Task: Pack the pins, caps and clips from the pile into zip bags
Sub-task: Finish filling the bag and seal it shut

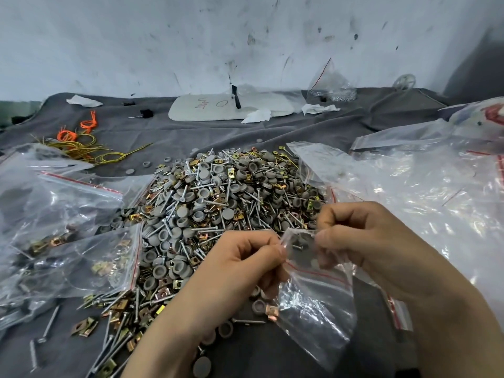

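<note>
A grey cloth (272,132) covers the table under a stained white wall (191,36). The left hand (245,257) and the right hand (362,241) each pinch one lip of a small bag (316,304), fingers curled. The bag hangs from the grip downward, toward the person, with its long axis slanting right. The pile (218,203) lies just beyond the grip and a little left, so I judge the left hand nearer. Filled bags (68,227) crowd the left side and empty bags (409,186) the right.

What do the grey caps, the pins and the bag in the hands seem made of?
Caps: dull grey, no shine, probably plastic or rubber. Pins: bright silver gleam, likely metal. Bag: thin clear plastic, glossy and crinkled, with a red zip line.
</note>
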The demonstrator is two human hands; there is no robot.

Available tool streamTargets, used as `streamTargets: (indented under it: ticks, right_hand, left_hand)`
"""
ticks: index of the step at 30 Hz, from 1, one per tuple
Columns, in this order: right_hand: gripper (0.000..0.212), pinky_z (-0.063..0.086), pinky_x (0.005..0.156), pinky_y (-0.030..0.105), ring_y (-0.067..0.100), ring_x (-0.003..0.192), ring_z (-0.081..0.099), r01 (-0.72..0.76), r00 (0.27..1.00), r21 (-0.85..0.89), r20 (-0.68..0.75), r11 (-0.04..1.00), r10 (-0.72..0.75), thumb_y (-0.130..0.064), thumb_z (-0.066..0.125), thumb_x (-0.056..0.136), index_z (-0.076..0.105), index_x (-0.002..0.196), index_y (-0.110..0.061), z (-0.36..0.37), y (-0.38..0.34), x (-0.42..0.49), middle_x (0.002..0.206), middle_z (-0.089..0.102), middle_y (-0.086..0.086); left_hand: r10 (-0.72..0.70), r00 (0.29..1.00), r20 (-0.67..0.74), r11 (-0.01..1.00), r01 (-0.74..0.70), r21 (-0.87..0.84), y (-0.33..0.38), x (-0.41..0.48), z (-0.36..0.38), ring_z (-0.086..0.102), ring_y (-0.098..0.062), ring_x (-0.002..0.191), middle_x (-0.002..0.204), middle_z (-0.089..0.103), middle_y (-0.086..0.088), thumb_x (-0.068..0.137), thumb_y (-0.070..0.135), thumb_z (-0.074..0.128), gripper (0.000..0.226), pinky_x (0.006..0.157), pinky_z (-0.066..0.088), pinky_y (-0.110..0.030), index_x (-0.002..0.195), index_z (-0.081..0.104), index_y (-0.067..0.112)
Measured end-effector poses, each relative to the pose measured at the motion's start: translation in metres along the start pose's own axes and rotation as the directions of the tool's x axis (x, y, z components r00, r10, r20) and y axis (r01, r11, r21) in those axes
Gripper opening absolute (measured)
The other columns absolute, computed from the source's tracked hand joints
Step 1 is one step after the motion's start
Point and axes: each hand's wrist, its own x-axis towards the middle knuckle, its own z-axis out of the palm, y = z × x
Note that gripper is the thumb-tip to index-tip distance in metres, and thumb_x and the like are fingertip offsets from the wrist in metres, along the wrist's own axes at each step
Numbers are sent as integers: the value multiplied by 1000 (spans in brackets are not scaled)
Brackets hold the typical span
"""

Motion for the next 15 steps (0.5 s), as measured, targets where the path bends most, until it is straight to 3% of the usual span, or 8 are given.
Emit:
streamTargets:
  ticks: [2,5,7,10,12,14,15]
  right_hand:
    - [20,49,54,23,15,60,63,37,998,-175,-53,984,-47,-8,75,70,62,70,-24,-3,1,-1,71,66,-1]
    - [42,51,62,22,8,70,63,95,995,-353,48,931,-83,-9,73,78,63,101,-43,2,1,-3,93,67,-14]
    - [31,52,66,27,15,72,64,153,988,-357,82,921,-132,-13,68,75,67,94,-38,9,0,-1,90,69,-8]
    - [20,52,65,28,19,71,66,137,988,-339,-17,931,-152,-9,66,72,68,79,-28,9,4,4,77,69,-3]
    - [18,49,57,27,15,64,62,81,995,-346,-31,935,-98,-5,67,72,68,76,-23,5,6,4,70,66,2]
    - [12,45,50,28,16,59,57,-4,1000,-320,8,947,6,-6,68,72,67,72,-17,4,7,5,67,63,13]
    - [12,43,46,27,18,56,55,-44,999,-310,4,950,48,-4,69,74,66,69,-15,3,10,7,65,62,17]
  left_hand:
    - [9,1000,8,999,-9,51,0,0,0,48,-6,49,56,55,-5,83,27,60,30,51,37,-12,58,60,10]
    - [-14,999,40,993,9,114,0,0,5,45,-7,49,56,53,-6,84,29,58,34,51,35,-16,56,57,9]
    - [-18,999,35,989,12,145,1,0,9,43,-3,45,49,51,3,85,27,55,33,50,33,-13,54,57,16]
    - [84,996,-5,962,-80,260,0,-1,15,44,-3,49,51,51,6,86,33,60,31,52,34,-17,58,56,21]
    - [274,961,-28,874,-237,423,2,-3,16,49,-3,59,68,56,9,86,41,66,23,57,37,-19,74,60,22]
    - [413,906,89,745,-393,539,6,-6,17,56,-4,75,90,57,12,87,41,66,21,67,40,-15,86,64,21]
    - [412,898,155,730,-427,534,7,-6,17,57,-6,79,93,57,12,86,41,67,23,69,41,-16,85,66,18]
